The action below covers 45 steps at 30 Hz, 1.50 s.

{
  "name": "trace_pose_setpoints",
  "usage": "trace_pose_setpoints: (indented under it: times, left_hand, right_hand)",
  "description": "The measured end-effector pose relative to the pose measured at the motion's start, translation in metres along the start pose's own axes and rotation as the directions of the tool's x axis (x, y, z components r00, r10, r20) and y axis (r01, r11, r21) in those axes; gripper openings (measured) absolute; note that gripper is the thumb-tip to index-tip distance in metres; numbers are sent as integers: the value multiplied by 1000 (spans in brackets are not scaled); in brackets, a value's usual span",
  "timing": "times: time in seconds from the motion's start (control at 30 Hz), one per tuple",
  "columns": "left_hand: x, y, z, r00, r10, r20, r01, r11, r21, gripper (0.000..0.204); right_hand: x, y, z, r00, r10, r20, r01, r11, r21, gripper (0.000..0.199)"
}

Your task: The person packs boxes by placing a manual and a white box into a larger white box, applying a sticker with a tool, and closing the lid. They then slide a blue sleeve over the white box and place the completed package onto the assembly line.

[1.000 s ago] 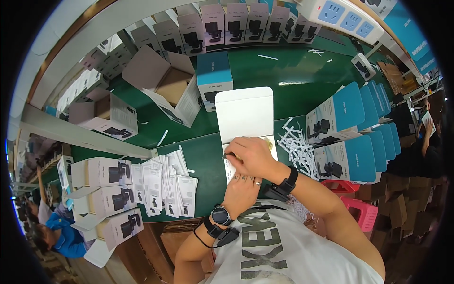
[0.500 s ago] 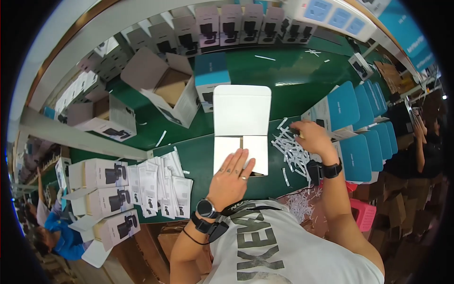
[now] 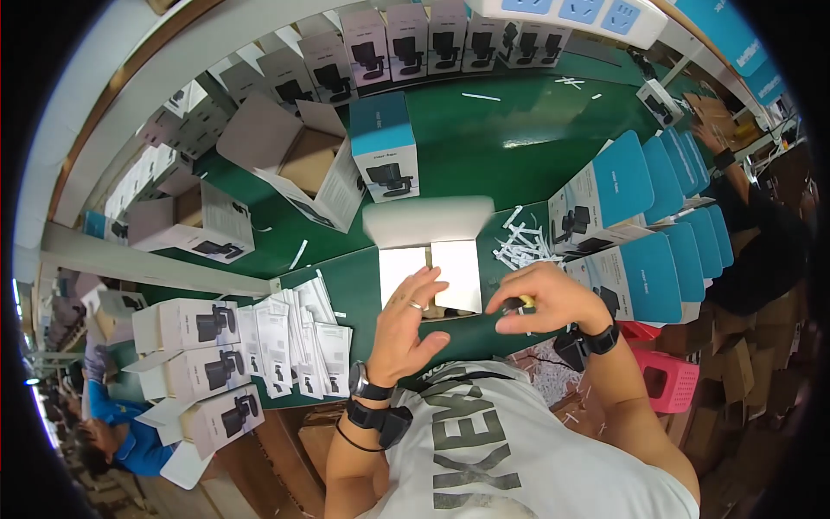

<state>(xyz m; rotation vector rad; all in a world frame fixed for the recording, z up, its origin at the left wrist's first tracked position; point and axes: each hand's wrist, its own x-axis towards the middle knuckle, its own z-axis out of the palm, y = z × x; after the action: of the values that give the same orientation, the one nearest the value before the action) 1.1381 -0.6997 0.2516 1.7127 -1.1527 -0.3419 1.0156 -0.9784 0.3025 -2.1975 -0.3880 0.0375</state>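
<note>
A white carton (image 3: 456, 268) sits in front of me at the near side of the green workbench. Its lid stands tilted up at the back, and two white inner flaps cover most of the opening. Through a gap at its near edge a little of the brown inside shows. My left hand (image 3: 406, 324) is over the near left part of the carton, fingers stretched and thumb apart, holding nothing. Just off the carton's near right corner, my right hand (image 3: 553, 298) is curled round a small yellow-and-black object (image 3: 521, 303), mostly hidden by the fingers. White paper strips (image 3: 526, 246) lie beyond it.
Left of the carton lie stacked printed leaflets (image 3: 298, 337), beside open white cartons (image 3: 212, 372). Teal-lidded cartons (image 3: 627, 186) stand at the right. A closed teal-topped carton (image 3: 385, 151) is behind; a pink basket (image 3: 666, 381) sits low right. Other people work at both sides.
My right hand has come left and nearer from the paper strips toward the carton. My left hand has drawn back and spread its thumb. The carton's lid has tilted forward.
</note>
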Motion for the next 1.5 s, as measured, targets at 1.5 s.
trace_pose_setpoints:
  times: [1.5]
  left_hand:
    - [-56,-7,4,905,-344,-250,279,924,-261,44]
  right_hand:
    - [155,-13,94,919,-352,-178,343,936,-84,8]
